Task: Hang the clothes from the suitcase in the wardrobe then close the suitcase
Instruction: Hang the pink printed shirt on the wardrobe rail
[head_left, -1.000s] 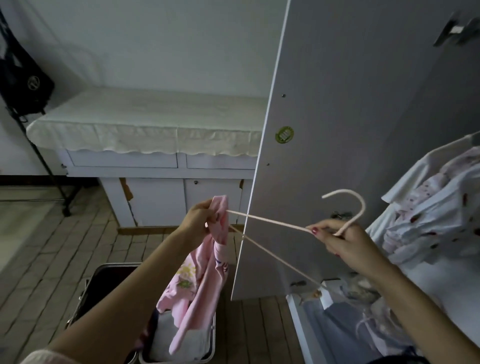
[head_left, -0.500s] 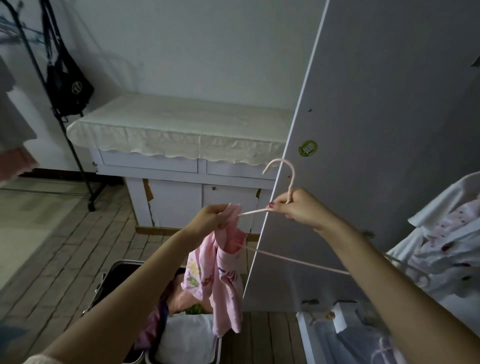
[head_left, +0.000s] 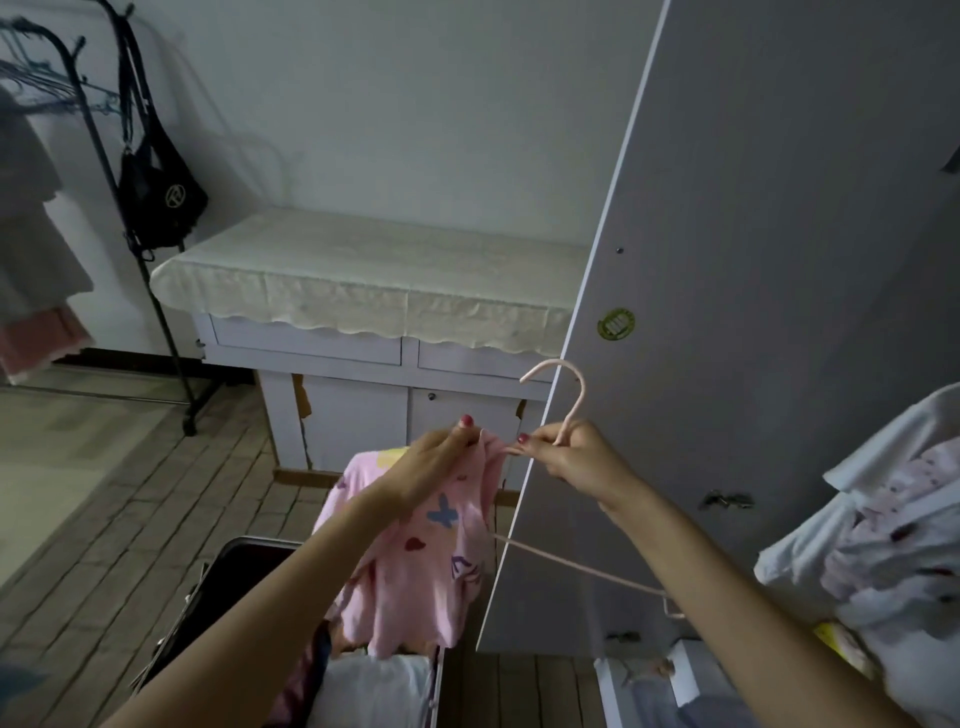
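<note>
Open grey wardrobe door (head_left: 753, 291) fills 1 to 4 o'clock. Open dark suitcase (head_left: 228, 597), clothes inside, lies at 7 o'clock. Pink printed child's garment (head_left: 415, 561) hangs at centre above the suitcase. Left hand (head_left: 431, 470) pinches its collar. Right hand (head_left: 576, 457) grips the neck of 1 pale pink wire hanger (head_left: 571, 395), hook upward, lower bar running toward 5 o'clock.
</note>
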